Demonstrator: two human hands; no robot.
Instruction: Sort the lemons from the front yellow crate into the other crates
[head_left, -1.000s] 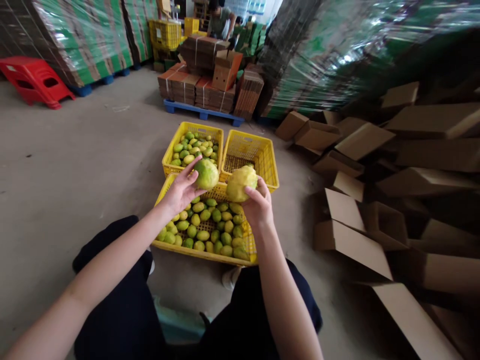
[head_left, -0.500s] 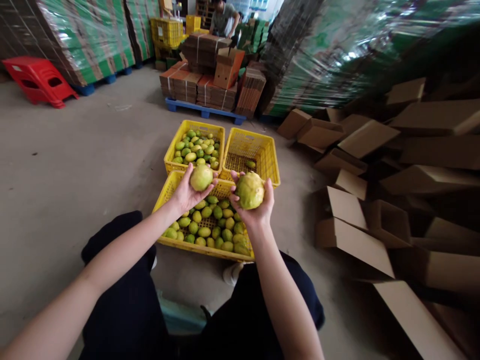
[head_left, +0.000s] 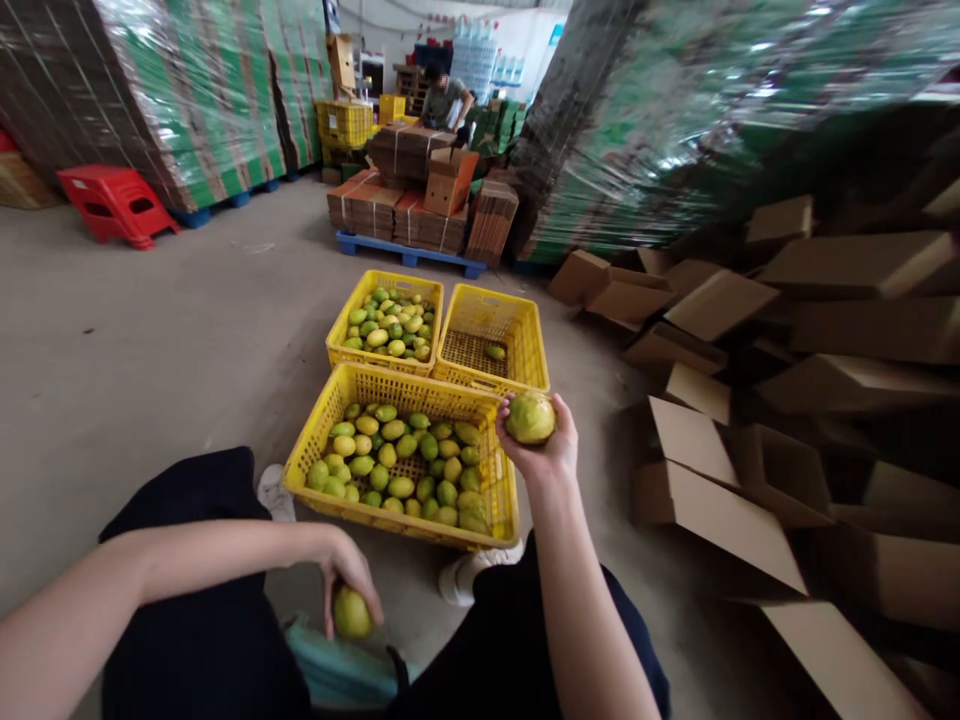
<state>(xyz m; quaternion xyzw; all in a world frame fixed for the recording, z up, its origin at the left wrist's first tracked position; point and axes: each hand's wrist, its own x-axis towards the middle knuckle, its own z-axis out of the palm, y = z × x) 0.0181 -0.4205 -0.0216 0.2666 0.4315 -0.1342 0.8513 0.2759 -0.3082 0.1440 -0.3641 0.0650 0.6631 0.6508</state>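
My left hand (head_left: pixel 351 575) is low between my knees, fingers curled down round a yellow-green lemon (head_left: pixel 352 613). Just under it lies a teal thing (head_left: pixel 337 665) that I cannot make out fully. Held up on the right, my right hand (head_left: pixel 551 445) cups a large, lumpy yellow-green lemon (head_left: pixel 530 418) with the palm upward. Right in front of me stands a yellow crate (head_left: pixel 300 460) with many green and yellow lemons (head_left: pixel 401 487) spread over its floor. This hand is just beyond that crate's right end.
Behind stand a yellow crate (head_left: pixel 339 335) full of lemons and another (head_left: pixel 536 345) with one green fruit (head_left: pixel 496 352). Cardboard boxes (head_left: pixel 720 510) are heaped on the right. Farther off are a blue pallet (head_left: pixel 410 255) of flattened cartons, a red stool (head_left: pixel 120 205) and a person (head_left: pixel 446 100).
My left hand has swung down toward me from above the near crate, keeping its lemon and turning palm down. My right hand has shifted right and slightly lower with its lemon. The view has tilted up.
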